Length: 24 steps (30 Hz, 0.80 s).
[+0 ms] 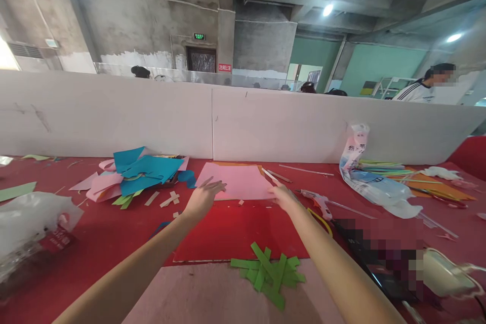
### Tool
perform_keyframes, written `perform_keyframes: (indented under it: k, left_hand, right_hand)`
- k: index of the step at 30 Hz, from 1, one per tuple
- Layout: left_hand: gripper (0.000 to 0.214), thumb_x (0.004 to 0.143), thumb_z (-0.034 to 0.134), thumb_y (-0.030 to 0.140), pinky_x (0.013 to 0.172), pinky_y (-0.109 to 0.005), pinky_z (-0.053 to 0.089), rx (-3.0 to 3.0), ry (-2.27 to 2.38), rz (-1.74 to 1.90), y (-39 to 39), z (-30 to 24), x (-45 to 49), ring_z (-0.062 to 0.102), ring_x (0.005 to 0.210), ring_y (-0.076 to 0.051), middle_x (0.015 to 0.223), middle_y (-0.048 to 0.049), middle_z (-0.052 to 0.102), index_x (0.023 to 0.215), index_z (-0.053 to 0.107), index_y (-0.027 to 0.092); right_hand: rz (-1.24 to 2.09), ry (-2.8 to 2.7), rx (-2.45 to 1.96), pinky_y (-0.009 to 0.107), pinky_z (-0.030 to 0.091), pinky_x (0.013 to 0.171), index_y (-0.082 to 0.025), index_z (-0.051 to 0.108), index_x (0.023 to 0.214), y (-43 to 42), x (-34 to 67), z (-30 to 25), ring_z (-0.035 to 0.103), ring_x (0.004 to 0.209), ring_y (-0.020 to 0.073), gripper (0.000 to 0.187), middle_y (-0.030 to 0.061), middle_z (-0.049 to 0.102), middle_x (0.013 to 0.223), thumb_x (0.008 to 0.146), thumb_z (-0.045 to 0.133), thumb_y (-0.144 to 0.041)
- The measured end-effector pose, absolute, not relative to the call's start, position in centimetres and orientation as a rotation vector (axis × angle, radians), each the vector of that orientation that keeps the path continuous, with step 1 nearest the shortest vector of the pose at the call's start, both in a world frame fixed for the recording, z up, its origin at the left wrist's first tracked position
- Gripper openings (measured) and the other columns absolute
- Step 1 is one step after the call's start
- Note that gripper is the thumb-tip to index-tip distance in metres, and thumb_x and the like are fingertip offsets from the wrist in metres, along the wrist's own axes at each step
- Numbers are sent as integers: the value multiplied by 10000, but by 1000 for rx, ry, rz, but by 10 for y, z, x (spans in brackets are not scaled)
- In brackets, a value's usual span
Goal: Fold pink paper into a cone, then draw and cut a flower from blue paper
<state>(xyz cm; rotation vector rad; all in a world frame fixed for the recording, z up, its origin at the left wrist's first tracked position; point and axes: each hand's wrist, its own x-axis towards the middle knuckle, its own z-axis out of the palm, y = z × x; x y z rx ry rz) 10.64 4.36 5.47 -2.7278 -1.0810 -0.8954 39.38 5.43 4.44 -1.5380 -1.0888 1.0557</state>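
A pink sheet of felt or paper (243, 182) lies flat at the far side of a red board (235, 233), with an orange sheet (227, 164) showing behind its back edge. My left hand (205, 196) is over the pink sheet's left side, fingers stretched out, nothing in them. At the sheet's right edge, my right hand (281, 196) is closed around a slim white stick-like tool (268, 175); its exact kind is unclear. A pile of green strips (271, 271) lies nearer to me, between my forearms.
Blue sheets (152, 169) and pink scraps lie to the left, behind a clear plastic bag (34, 233). At right are a glue gun (319, 202), a printed plastic bag (374, 187), a phone (391, 283) and a pale cup (444, 273). A white partition (266, 126) closes off the back.
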Motion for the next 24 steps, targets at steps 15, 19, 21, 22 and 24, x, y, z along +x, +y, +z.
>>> perform_keyframes:
  k: [15,19,21,22,24]
  left_hand:
    - [232,844,430,211,902,-349,446,-3084,-1169,-1120,-97,88,54,603,900,-181,890,-37,671,887,656,241]
    - [267,845,410,207,746,-241,483,-3258,-1391,-1077,-109,103,64,599,849,-155,956,-38,650,936,658,241]
    - [282,835,409,219,755,-246,470,-3290,-1473,-1006,-101,106,68,598,861,-167,953,-46,653,939,670,233]
    - [286,832,415,232,773,-256,463,-3291,-1577,-958,-95,106,71,591,900,-180,986,-52,649,966,667,230]
    - [326,780,493,260,809,-278,447,-3225,-1797,-1013,-79,105,76,576,963,-211,1047,-62,639,1077,624,222]
  right_hand:
    - [796,-1345,-1247,340,473,832,-225,476,1213,-68,391,9,597,991,226,521,70,622,1110,715,586,-328]
    - [570,-1400,-1437,316,486,753,-223,554,1106,-70,377,-8,630,838,218,399,38,677,861,722,567,-330]
    - [488,-1473,-1505,308,485,721,-218,558,1102,-69,374,-18,626,766,203,391,20,661,776,724,565,-320]
    - [442,-1506,-1520,308,486,711,-213,556,1109,-67,373,-22,620,748,198,399,22,652,783,724,567,-318]
    - [332,-1541,-1515,315,492,702,-200,558,1116,-65,373,-28,609,761,195,404,48,634,870,729,563,-318]
